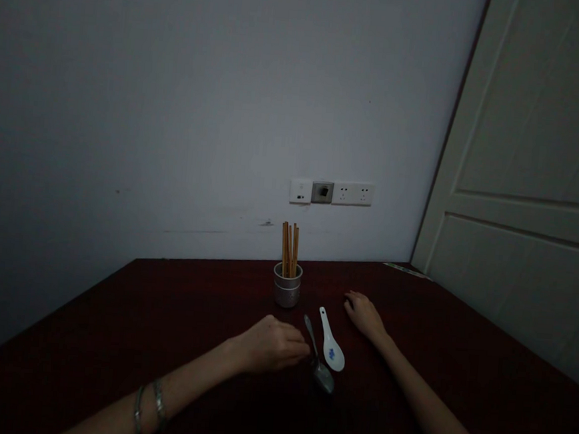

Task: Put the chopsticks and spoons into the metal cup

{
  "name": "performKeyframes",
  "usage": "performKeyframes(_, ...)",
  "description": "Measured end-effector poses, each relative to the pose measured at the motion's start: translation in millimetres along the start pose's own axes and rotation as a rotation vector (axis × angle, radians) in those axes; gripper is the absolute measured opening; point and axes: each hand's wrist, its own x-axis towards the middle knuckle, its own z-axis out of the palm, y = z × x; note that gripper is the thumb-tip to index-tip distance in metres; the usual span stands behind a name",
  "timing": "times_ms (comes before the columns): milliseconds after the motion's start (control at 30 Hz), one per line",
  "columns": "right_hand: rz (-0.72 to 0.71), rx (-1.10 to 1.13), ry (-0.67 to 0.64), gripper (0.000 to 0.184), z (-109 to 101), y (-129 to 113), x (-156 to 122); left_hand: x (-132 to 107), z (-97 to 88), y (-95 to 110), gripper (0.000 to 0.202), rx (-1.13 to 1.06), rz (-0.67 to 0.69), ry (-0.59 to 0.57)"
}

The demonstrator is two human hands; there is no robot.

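My left hand (279, 345) is over the table with its fingers bent and held together. Its fingertips come close to the handle of a metal spoon (323, 377); whether they touch it I cannot tell. The palm side is hidden. To the right of the metal spoon lies a white soup spoon (332, 349) with a blue mark in its bowl. My right hand (362, 312) rests on the table beyond and right of the white spoon, palm down, fingers stretched out. A grey cup (286, 290) holding several wooden chopsticks (289, 250) stands upright behind the spoons.
The dark red tabletop (203, 290) reaches to a pale wall (203, 103). Sockets (352, 194) and a switch plate (300, 191) sit on the wall above it. A white panelled door (527, 182) stands on the right. A thin strip (408, 270) lies at the back right edge.
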Motion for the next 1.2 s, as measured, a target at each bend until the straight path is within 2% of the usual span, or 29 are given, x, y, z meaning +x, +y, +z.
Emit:
performKeyframes(100,-0.004,0.001,0.01,0.039,0.4,0.4,-0.4,4.8,-22.4,-5.4,0.027,-0.216,-0.129,0.127)
performKeyframes(233,-0.01,0.017,0.011,0.039,1.4,1.7,-0.2,12.8,-48.9,-17.0,0.025,-0.431,-0.398,0.31)
performKeyframes(333,-0.019,0.027,0.026,0.038,3.2,2.9,0.6,18.1,-62.1,-26.9,0.025,-0.606,-0.584,0.441)
performKeyframes(433,-0.027,0.035,0.041,0.038,4.8,3.4,1.2,22.1,-69.6,-34.5,0.027,-0.788,-0.691,0.544)
performKeyframes(533,-0.036,0.044,0.047,0.037,5.5,3.5,1.4,25.1,-73.1,-38.4,0.025,-0.882,-0.713,0.628)
performKeyframes(700,-0.031,0.034,0.036,0.037,5.1,3.6,1.5,28.4,-71.7,-41.0,0.023,-0.954,-0.73,0.682)
performKeyframes(1000,-0.026,0.019,0.028,0.037,-0.8,0.1,-0.4,25.0,-60.2,-52.9,0.02,-0.963,-0.778,0.75)
performKeyframes(1200,-0.013,0.001,0.03,0.036,0.0,0.7,1.1,28.3,-70.3,-74.5,0.019,-0.913,-0.778,0.796)
